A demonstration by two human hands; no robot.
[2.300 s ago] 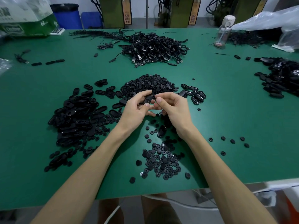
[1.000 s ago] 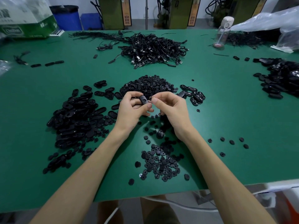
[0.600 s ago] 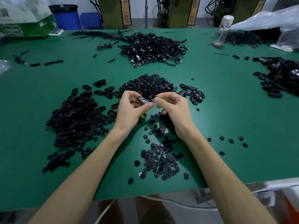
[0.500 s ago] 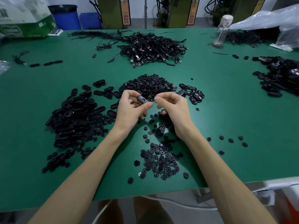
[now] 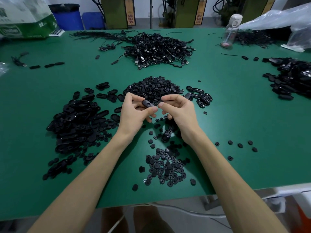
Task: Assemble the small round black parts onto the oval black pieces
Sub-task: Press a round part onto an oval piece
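Observation:
My left hand (image 5: pixel 134 115) pinches one oval black piece (image 5: pixel 147 103) between thumb and fingers, held above the green table (image 5: pixel 235 115). My right hand (image 5: pixel 180 113) hovers just right of it, thumb and forefinger curled close together; whether a small round part sits between them is hidden. A heap of oval pieces (image 5: pixel 75 121) lies to the left. Small round parts form one mound (image 5: pixel 154 87) behind my hands and a flatter patch (image 5: pixel 165 167) near the front edge. One oval piece (image 5: pixel 166 135) lies under my right wrist.
A tangle of black cables (image 5: pixel 158 47) fills the table's far middle. More oval pieces sit at right of my hands (image 5: pixel 201 96) and at the far right edge (image 5: pixel 292 76). A clear bottle (image 5: pixel 231 31), a plastic bag (image 5: pixel 277 19) and a green-white box (image 5: pixel 25 26) stand at the back.
Both hands rose slightly away from the table with the oval piece. My right fingertips, which touched the piece before, have drawn a little to the right, leaving a small gap.

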